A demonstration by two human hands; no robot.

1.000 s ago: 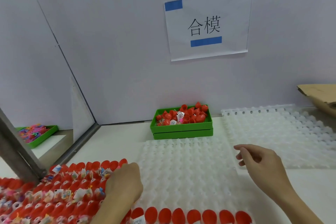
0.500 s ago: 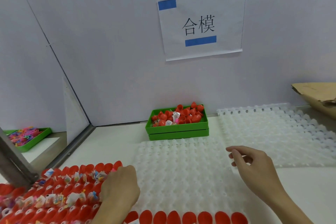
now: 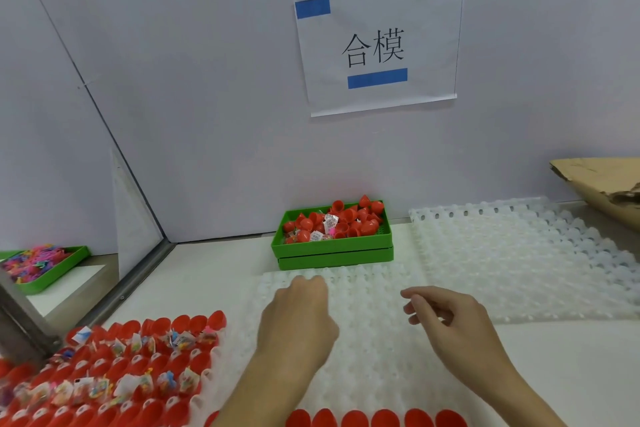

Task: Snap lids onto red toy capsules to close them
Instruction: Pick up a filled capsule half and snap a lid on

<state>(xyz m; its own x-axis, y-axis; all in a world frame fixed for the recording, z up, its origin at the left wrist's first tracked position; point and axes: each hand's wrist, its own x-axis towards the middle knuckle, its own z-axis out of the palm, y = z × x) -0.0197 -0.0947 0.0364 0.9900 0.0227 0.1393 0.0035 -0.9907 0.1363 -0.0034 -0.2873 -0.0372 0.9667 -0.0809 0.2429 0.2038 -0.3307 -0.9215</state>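
Open red capsule halves (image 3: pixel 138 360) with small wrapped toys in them fill a tray at the lower left. A row of red halves (image 3: pixel 370 419) lines the bottom edge. A green bin (image 3: pixel 334 248) at the back holds loose red lids (image 3: pixel 346 218). My left hand (image 3: pixel 298 319) hovers over the white dimpled tray (image 3: pixel 374 350); its fingers curl down out of sight near the tray's far edge, and whether they hold anything is hidden. My right hand (image 3: pixel 450 322) hangs over the same tray, fingers loosely curled, holding nothing.
A second white dimpled tray (image 3: pixel 519 253) lies at the right. A torn cardboard box (image 3: pixel 602 184) sits at the far right. Beyond a metal divider (image 3: pixel 138 274), a green tray (image 3: pixel 45 267) holds colourful small toys. A paper sign (image 3: pixel 377 45) hangs on the wall.
My left hand left the red capsule tray and moved right and forward over the white tray. My right hand shifted slightly left. The camera view dropped a little.
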